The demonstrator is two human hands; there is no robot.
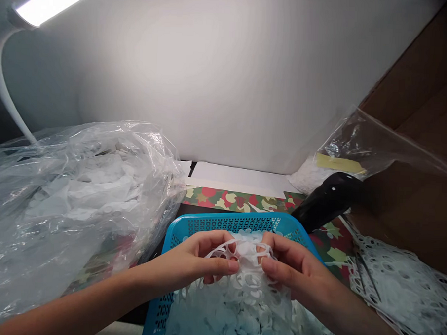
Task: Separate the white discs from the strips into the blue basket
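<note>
My left hand and my right hand pinch a white punched film strip from either side, above a blue perforated plastic basket. The strip is soft and full of round holes, and it hangs down between my fingers towards the basket. Many loose white discs fill the basket and heap above its near part. My hands hide the middle of the pile and part of the basket's far rim.
A large clear bag of white scraps lies to the left. On the right are a zip bag of white pieces, a black handled tool and a punched white sheet. Patterned paper covers the table, with a cardboard wall at the right.
</note>
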